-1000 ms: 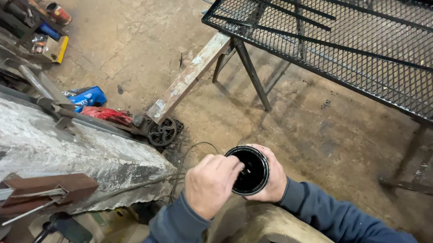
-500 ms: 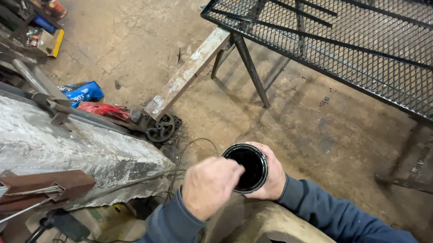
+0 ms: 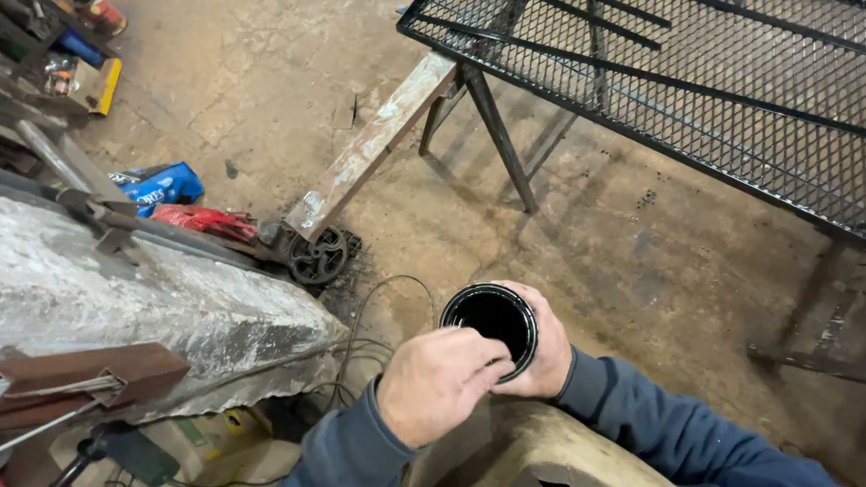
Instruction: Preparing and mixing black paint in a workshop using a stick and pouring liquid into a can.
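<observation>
Head-camera view looking down at a workshop's stained concrete floor [image 3: 644, 251]. Low in the middle of the picture, two hands in dark blue sleeves meet around a small round black can [image 3: 491, 322] with its top open and a dark, glossy inside. The right hand [image 3: 545, 352] is wrapped around the can's far side and holds it upright, with the fingers curled under the rim. The left hand [image 3: 439, 378] is closed into a loose fist right against the near edge of the can, knuckles up, fingertips reaching over the rim; it may be pinching something small there, but the fingers hide it. The can is held in the air above a pale, worn, curved object [image 3: 526, 458] at the bottom edge, just below the wrists.

To the left lies a long grey surface [image 3: 105, 294] with a rough, scuffed top. A rusty brown metal bracket [image 3: 80, 375] rests on its near end. Beyond it on the floor are a blue bag [image 3: 164, 185], a red item [image 3: 206, 222] and a small black cast wheel [image 3: 316, 256], with thin dark cable [image 3: 377, 307] looping near the wheel. A paint-flecked plank [image 3: 377, 142] runs diagonally from the wheel up toward a black expanded-metal mesh panel [image 3: 743, 74], which fills the upper right and stands on thin black legs [image 3: 502, 144].
</observation>
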